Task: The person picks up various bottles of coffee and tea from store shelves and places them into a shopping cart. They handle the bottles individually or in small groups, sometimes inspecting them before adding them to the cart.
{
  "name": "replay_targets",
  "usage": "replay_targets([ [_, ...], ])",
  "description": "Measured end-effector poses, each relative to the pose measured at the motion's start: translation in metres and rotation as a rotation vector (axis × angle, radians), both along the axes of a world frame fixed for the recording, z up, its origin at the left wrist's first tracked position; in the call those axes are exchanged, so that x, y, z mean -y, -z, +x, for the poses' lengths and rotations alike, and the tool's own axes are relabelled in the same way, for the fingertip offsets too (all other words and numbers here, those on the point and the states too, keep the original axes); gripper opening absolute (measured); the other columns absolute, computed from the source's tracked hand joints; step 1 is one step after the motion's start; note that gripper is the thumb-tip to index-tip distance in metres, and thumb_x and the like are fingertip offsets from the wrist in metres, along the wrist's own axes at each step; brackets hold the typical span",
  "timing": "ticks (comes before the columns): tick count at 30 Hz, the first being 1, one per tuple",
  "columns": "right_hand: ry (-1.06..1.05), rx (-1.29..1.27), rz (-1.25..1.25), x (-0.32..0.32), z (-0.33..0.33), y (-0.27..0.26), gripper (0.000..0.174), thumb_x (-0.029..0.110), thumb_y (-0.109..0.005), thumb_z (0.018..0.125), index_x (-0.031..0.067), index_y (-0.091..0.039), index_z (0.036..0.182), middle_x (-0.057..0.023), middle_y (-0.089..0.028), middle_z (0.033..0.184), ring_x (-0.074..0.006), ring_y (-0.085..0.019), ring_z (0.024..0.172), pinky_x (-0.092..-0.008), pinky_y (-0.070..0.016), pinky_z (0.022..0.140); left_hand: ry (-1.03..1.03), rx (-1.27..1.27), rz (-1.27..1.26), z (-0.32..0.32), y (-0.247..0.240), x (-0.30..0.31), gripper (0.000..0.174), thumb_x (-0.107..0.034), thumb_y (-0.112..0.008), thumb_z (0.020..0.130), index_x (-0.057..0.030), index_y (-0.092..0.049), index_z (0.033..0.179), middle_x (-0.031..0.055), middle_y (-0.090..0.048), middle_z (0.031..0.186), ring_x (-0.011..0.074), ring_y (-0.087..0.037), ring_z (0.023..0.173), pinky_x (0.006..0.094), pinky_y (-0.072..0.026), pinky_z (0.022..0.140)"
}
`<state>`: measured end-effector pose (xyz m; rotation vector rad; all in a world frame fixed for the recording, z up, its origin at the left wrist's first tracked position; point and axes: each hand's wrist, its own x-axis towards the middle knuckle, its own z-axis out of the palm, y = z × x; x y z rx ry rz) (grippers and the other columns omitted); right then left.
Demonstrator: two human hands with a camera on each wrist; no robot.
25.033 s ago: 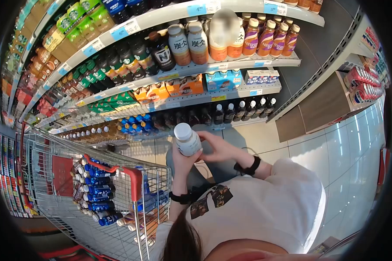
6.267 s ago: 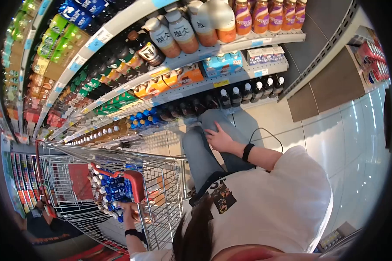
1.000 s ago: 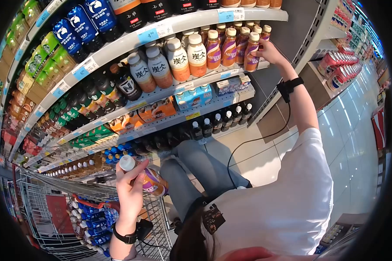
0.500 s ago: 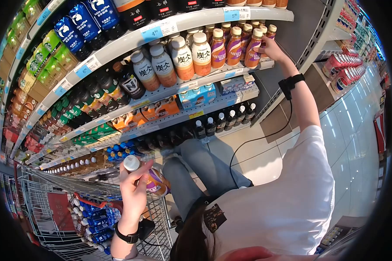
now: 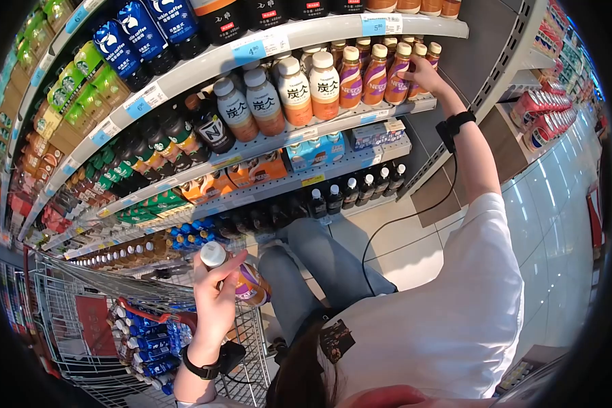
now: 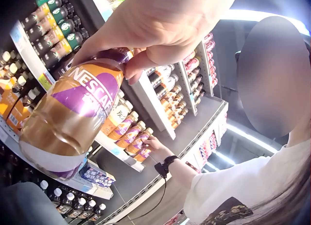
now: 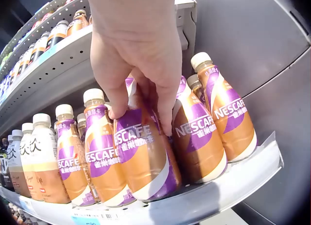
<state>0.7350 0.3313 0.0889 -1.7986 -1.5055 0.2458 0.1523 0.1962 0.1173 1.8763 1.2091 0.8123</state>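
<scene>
My left hand (image 5: 214, 306) holds a Nescafé coffee bottle (image 5: 253, 284) beside the cart, its fingers round the neck. The bottle's white cap shows above the hand in the head view. Close up in the left wrist view, the purple and orange label of the same bottle (image 6: 80, 113) faces the camera. On the shelf at the right, my right hand (image 5: 430, 78) grips another Nescafé bottle (image 7: 148, 154) by its upper part, thumb and fingers on either side. That bottle stands tightly among others of its kind; the hand hides its cap in the right wrist view.
White-capped coffee bottles (image 5: 325, 92) stand left of the Nescafé row. The shelf ends at a grey upright panel (image 7: 248, 35) on the right. A wire cart (image 5: 248, 340) holding blue bottles (image 5: 149, 347) is at the lower left. A cable (image 5: 370, 245) hangs from the right wrist.
A second ago the right-hand bottle stuck out in front; it now stands back level with its row. About six seconds ago the left hand was inside the cart and the right rested on a knee.
</scene>
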Motion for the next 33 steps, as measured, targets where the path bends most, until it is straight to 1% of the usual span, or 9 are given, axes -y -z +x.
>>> replay_targets([
  [5,0.005,-0.031,0.007,-0.002,0.003,0.007,0.048,0.013,-0.070,0.077,-0.0058,-0.049,0.115,-0.0168,-0.062,0.101,-0.0216,-0.059,0.095,-0.0316,-0.0460,0.083,0.018,0.006,-0.005,0.002,-0.004,0.000,0.026,0.010,-0.053,0.081,-0.0006,-0.066,0.102,0.0067,-0.044,0.109,0.0157,-0.050,0.097,0.0239,-0.0392,0.084],
  [9,-0.119,-0.334,0.237,-0.008,0.008,0.040,0.047,0.011,-0.069,0.079,-0.0032,-0.044,0.117,-0.0161,-0.059,0.110,-0.0199,-0.057,0.104,-0.0308,-0.0457,0.087,0.025,-0.018,0.071,0.000,-0.001,0.000,0.025,0.009,-0.054,0.081,-0.0006,-0.066,0.101,0.0066,-0.045,0.108,0.0157,-0.050,0.095,0.0240,-0.0394,0.083],
  [12,0.024,-0.157,0.329,-0.004,0.012,0.064,0.045,0.012,-0.070,0.079,-0.0022,-0.045,0.114,-0.0160,-0.057,0.113,-0.0196,-0.056,0.105,-0.0309,-0.0457,0.087,0.029,-0.027,0.052,0.002,-0.002,-0.001,0.025,0.008,-0.054,0.082,-0.0007,-0.066,0.102,0.0066,-0.044,0.107,0.0160,-0.049,0.096,0.0245,-0.0396,0.083],
  [17,0.480,0.257,0.275,0.026,-0.032,0.064,0.062,0.033,-0.071,0.075,0.0050,-0.044,0.123,-0.0175,-0.057,0.110,-0.0303,-0.060,0.091,-0.0365,-0.0474,0.079,-0.018,0.039,-0.041,0.005,-0.004,0.001,0.028,0.008,-0.057,0.079,-0.0064,-0.068,0.101,0.0092,-0.046,0.104,0.0216,-0.050,0.097,0.0288,-0.0399,0.087],
  [20,0.522,0.312,0.157,0.034,-0.047,0.076,0.063,0.035,-0.071,0.075,0.0059,-0.043,0.124,-0.0170,-0.058,0.108,-0.0300,-0.060,0.090,-0.0376,-0.0480,0.076,0.002,0.006,0.015,0.005,-0.005,0.001,0.027,0.008,-0.057,0.080,-0.0059,-0.068,0.101,0.0092,-0.045,0.105,0.0214,-0.050,0.097,0.0288,-0.0399,0.087],
  [21,0.472,0.160,0.124,0.035,-0.048,0.082,0.061,0.040,-0.071,0.073,0.0061,-0.044,0.117,-0.0146,-0.063,0.100,-0.0301,-0.061,0.088,-0.0379,-0.0481,0.074,-0.002,0.000,0.010,0.006,-0.006,0.001,0.028,0.008,-0.057,0.080,-0.0059,-0.068,0.101,0.0092,-0.045,0.105,0.0214,-0.050,0.097,0.0287,-0.0399,0.087],
  [25,0.604,0.302,0.002,0.032,-0.049,0.089,0.059,0.049,-0.069,0.071,0.0045,-0.044,0.100,-0.0116,-0.066,0.085,-0.0297,-0.063,0.086,-0.0393,-0.0444,0.080,-0.009,-0.018,0.011,0.006,-0.007,0.001,0.028,0.008,-0.057,0.080,-0.0063,-0.068,0.101,0.0090,-0.045,0.105,0.0215,-0.051,0.097,0.0285,-0.0400,0.087],
  [31,0.625,0.340,-0.010,0.020,-0.047,0.092,0.055,0.049,-0.066,0.074,0.0051,-0.046,0.100,-0.0117,-0.066,0.085,-0.0286,-0.062,0.087,-0.0404,-0.0353,0.091,-0.014,-0.015,-0.007,0.007,-0.007,0.001,0.029,0.009,-0.057,0.079,-0.0067,-0.068,0.101,0.0089,-0.045,0.106,0.0217,-0.051,0.098,0.0286,-0.0401,0.087],
  [33,0.630,0.337,-0.035,0.020,-0.049,0.089,0.057,0.048,-0.066,0.074,0.0052,-0.048,0.107,-0.0122,-0.066,0.089,-0.0281,-0.062,0.089,-0.0404,-0.0380,0.088,-0.016,-0.006,-0.025,0.006,-0.006,0.001,0.029,0.009,-0.057,0.079,-0.0067,-0.068,0.101,0.0089,-0.046,0.106,0.0216,-0.051,0.098,0.0286,-0.0400,0.087],
])
